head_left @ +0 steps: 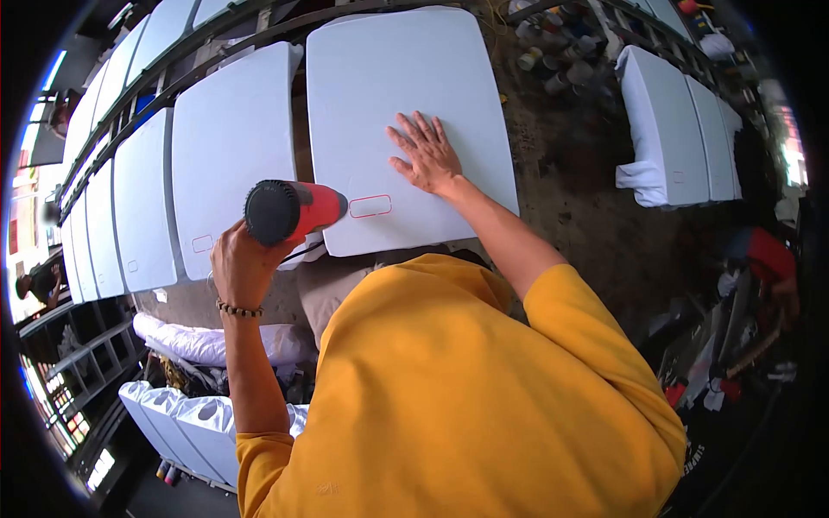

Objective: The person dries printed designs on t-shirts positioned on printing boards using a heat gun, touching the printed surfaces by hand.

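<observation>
Heat gun up, palm down on the panel.

The left hand (244, 268) is wrapped tight round a red-and-black handheld heat gun (289, 210), its nozzle aimed right at the red-outlined slot (370, 205) on the big white rounded plastic panel (406, 86). The right hand (427, 154) lies spread flat on that panel, just right of and beyond the slot. More white panels (224, 138) line the rack to the left; paint cans (553, 60) sit well apart.

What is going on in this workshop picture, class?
A person in a yellow shirt leans over a white panel. The right hand lies flat on it, fingers spread, above a red-outlined slot. The left hand grips a red and black power tool at the panel's near edge. More white panels lie alongside.
</observation>
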### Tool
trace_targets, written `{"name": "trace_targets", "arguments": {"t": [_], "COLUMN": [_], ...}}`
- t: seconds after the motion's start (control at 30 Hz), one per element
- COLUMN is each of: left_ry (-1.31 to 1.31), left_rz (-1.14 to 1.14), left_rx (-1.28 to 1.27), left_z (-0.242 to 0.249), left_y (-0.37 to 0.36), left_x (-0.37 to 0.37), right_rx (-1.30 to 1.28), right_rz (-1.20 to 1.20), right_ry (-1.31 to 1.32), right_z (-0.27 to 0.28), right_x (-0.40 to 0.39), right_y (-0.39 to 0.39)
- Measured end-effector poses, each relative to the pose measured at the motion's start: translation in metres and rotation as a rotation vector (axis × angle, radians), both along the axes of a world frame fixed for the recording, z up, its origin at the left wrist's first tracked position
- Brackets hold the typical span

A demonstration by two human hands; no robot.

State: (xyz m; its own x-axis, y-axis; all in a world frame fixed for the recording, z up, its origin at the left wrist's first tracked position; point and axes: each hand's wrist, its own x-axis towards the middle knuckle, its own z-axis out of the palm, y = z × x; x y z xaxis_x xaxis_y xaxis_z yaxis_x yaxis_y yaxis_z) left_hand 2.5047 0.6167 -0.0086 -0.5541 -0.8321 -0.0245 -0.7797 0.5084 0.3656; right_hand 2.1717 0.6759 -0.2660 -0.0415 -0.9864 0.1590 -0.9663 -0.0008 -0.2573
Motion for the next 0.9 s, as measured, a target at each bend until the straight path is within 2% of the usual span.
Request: {"name": "trace_targets", "arguments": {"t": [0.13,0.2,0.23,0.33,0.43,0.5,0.57,0.6,0.63,0.67,0.7,0.73,0.8,0.9], "left_ry": [0.133,0.221,0.162,0.232,0.54,0.732,0.864,0.89,1.032,1.107,1.18,1.245,1.219,1.204], "left_rz": [-0.065,-0.086,-0.143,-0.258,-0.023,0.08,0.221,0.291,0.351,0.335,0.32,0.305,0.401,0.372], "left_rx": [-0.017,-0.005,-0.04,0.027,0.291,0.487,0.68,0.775,0.882,0.929,0.974,1.02,0.979,0.902], "left_z": [-0.019,-0.031,-0.034,-0.026,-0.015,-0.016,-0.021,-0.019,-0.019,-0.016,-0.011,-0.004,0.007,0.023], "left_y": [-0.001,0.0,-0.002,0.003,0.017,0.023,0.022,0.023,0.025,0.023,0.02,0.017,0.005,-0.019], "left_x": [-0.016,-0.026,-0.03,-0.026,0.009,0.059,0.12,0.15,0.177,0.199,0.22,0.241,0.281,0.327], "right_rx": [-0.001,-0.051,-0.08,-0.21,-0.368,-0.172,0.166,0.197,0.081,0.203,0.394,0.327,0.565,0.207], "right_rz": [-0.015,-0.034,-0.045,-0.495,-0.712,-0.605,-0.439,-0.231,0.178,0.197,0.244,0.258,0.277,-0.041], "right_ry": [-0.009,-0.143,-0.207,-0.983,-1.223,-1.223,-1.398,-1.292,-0.954,-1.097,-0.856,-0.841,-0.63,-0.51], "right_z": [0.0,-0.004,0.002,0.025,0.016,0.026,0.044,0.061,0.052,0.081,0.087,0.063,0.048,0.004], "right_x": [0.002,-0.004,-0.005,0.002,0.018,0.067,0.154,0.21,0.249,0.299,0.337,0.37,0.389,0.367], "right_y": [0.0,-0.004,-0.005,0.013,0.069,0.11,0.124,0.121,0.115,0.109,0.107,0.107,0.093,0.116]}}
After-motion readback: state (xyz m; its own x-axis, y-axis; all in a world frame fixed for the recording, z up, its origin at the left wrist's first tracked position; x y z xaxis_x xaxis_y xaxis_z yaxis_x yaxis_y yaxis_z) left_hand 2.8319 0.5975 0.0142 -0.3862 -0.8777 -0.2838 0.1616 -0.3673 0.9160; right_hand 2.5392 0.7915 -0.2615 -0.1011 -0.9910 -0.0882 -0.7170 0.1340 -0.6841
